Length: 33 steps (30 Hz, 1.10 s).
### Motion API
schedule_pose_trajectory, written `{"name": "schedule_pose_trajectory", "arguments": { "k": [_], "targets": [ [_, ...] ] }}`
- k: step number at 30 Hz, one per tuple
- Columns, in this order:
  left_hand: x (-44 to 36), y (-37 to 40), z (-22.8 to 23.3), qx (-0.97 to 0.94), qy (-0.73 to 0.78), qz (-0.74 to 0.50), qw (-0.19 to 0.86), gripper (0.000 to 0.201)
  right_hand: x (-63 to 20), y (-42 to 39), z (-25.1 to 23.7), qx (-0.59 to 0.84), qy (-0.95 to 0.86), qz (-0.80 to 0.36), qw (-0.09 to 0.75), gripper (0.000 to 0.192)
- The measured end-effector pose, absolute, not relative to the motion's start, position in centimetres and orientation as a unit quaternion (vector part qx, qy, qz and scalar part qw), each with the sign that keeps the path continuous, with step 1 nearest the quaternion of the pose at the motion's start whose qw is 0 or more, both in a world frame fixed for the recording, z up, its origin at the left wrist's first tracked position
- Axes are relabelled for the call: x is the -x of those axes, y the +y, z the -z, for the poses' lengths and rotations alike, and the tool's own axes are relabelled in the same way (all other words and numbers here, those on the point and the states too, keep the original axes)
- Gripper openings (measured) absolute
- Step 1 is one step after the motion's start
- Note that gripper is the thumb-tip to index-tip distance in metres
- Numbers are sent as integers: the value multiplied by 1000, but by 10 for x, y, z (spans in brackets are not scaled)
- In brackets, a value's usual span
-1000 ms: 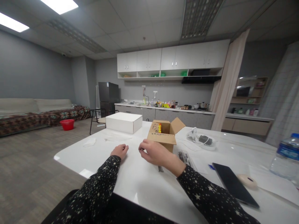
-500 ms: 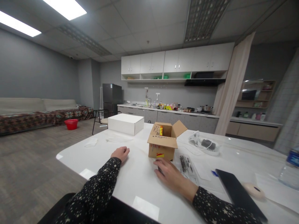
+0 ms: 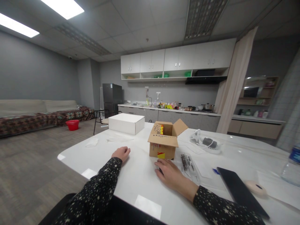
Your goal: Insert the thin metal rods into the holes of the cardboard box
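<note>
My left hand (image 3: pixel 122 153) rests on the white table (image 3: pixel 138 181), left of the cardboard box. Its fingers are curled in, and I see nothing in them. Just in front of the box lies my right hand (image 3: pixel 167 172), fingers bent over the tabletop. Between its thumb and fingers shows a small dark object (image 3: pixel 161 171), too hidden to name. The open cardboard box (image 3: pixel 161 150) has raised flaps, small dark pieces on them, and thin metal pieces at its front. Right of this hand is a clear plastic case (image 3: pixel 197 176) with several dark metal pieces.
A white box (image 3: pixel 123 125) stands behind my left hand. To the right are a white corded device (image 3: pixel 211 145), a black tablet-like slab (image 3: pixel 241 190), a beige mouse (image 3: pixel 256 188) and a water bottle (image 3: pixel 292 168). Crumpled clear plastic (image 3: pixel 92 142) lies at the left.
The view has shifted very slightly. Both hands keep nearly the same place and pose, and the things on the table stay where they were.
</note>
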State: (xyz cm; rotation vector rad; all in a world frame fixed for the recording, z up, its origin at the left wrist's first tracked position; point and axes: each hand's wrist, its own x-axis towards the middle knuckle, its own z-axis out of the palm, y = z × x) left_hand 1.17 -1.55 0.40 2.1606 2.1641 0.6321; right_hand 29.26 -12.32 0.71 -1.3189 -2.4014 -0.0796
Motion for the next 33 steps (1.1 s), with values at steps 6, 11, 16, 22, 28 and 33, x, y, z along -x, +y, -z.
{"name": "schedule_pose_trajectory", "arguments": {
  "k": [6, 11, 16, 22, 28, 33],
  "targets": [
    [-13, -19, -6, -699, 688, -196, 9, 37, -293, -125, -9, 472, -861, 21, 190, 29],
    [-13, -19, -6, -701, 685, -199, 11, 38, -293, -125, -10, 470, -861, 26, 194, 27],
    [-13, -20, -7, -702, 684, -199, 9, 38, -292, -124, -10, 472, -860, 14, 191, 29],
    [-14, -21, -9, -700, 686, -199, 12, 37, -292, -124, -9, 466, -863, 3, 196, 31],
    [-13, -20, -8, -701, 683, -203, 14, 37, -292, -124, -10, 457, -865, -14, 207, 31],
    [-14, -20, -7, -700, 685, -203, 12, 38, -293, -123, -9, 452, -869, -26, 202, 38]
  ]
}}
